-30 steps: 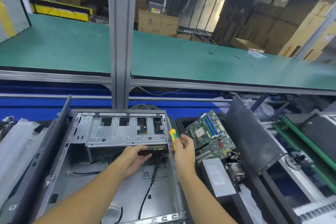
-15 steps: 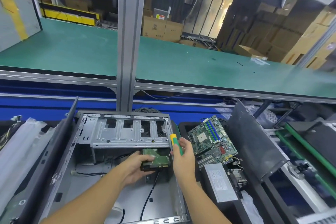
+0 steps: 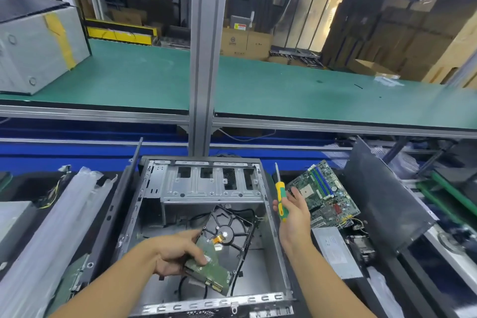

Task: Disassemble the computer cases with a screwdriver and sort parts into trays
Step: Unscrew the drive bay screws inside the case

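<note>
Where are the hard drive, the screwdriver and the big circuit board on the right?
hard drive [image 3: 232,224], head view, on its dark metal body.
screwdriver [image 3: 280,190], head view, on its yellow-green handle.
big circuit board [image 3: 333,204], head view, near its middle.

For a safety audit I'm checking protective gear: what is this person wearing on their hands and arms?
Nothing that shows. The left hand and right hand are bare, with no gloves and no rings that I can see. The left forearm and right forearm are uncovered down to the picture's edge: no sleeves, watch or wrist strap.
</note>
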